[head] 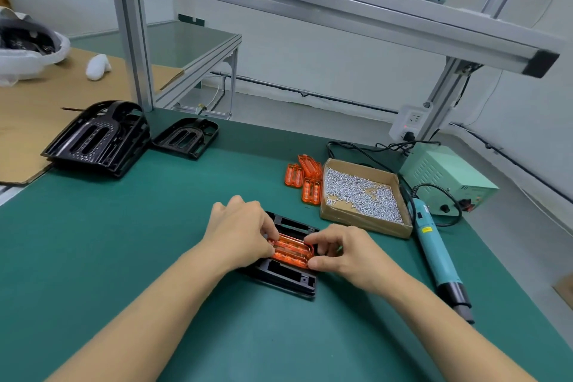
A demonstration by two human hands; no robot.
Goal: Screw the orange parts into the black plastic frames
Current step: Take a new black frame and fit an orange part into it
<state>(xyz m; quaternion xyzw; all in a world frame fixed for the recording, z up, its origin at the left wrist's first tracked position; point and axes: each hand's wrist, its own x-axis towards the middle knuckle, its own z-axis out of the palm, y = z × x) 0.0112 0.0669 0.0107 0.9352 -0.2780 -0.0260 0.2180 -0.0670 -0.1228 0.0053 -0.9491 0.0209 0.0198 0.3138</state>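
Note:
A black plastic frame [285,277] lies on the green mat in front of me. An orange part [293,250] sits in its middle. My left hand [240,231] pinches the orange part's left end, and its palm hides the frame's left side. My right hand [344,253] pinches the part's right end between thumb and curled fingers. Three more orange parts [304,177] lie loose further back. A teal electric screwdriver [434,250] rests on the mat to the right, untouched.
A cardboard box of silver screws [361,194] stands right of the loose orange parts. Behind it is a pale green power unit [446,177] with cables. A stack of black frames [99,139] and a single frame [187,136] sit far left. Aluminium rack posts [133,46] rise at the back.

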